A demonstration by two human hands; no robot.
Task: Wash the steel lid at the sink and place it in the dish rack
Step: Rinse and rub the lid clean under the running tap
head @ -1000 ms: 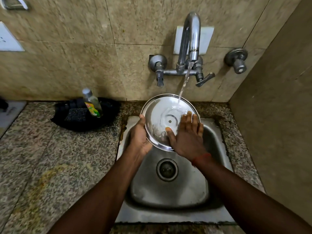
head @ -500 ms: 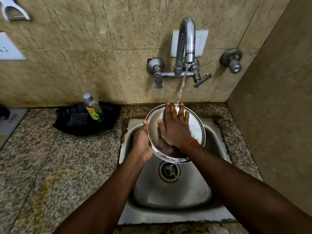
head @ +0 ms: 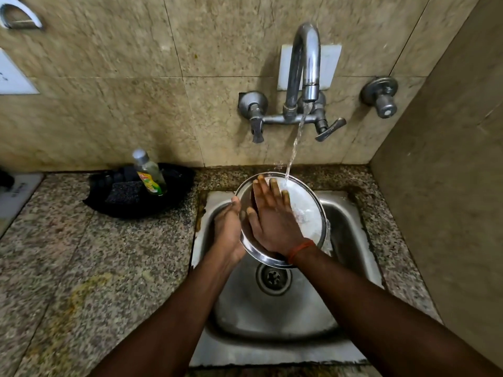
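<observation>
Lid (head: 304, 210) sits tilted over the far part of the sink (head: 353, 213), under the running tap (head: 306, 63), its hollow face turned toward me. On the counter far to the left stands the soap bottle (head: 149, 172) in a black tray (head: 114, 202) with a scrubber (head: 123, 190); I leave those alone.

My left hand (head: 227, 229) clamps the lid's left rim, thumb on the near face; the fingers behind it are hidden, so I cannot tell how they lie. My right hand (head: 272, 216) lies flat and spread on the inside face, fingers apart, rubbing, gripping nothing. The stream strikes the far edge just beyond my fingertips and sheets white down the right side.

I judge the lid light and stiff thin steel, but wet, so slick. The rim is the place to hold it, pinched firmly, since a flat palm would slide. I would keep two hands on it until it drains.

Against half a second ago, my right hand has slid leftward across the face, baring more of the wet right half. A second ago that hand sat low at the near right rim with the middle of the lid open to the water. No dish rack shows in this view.
</observation>
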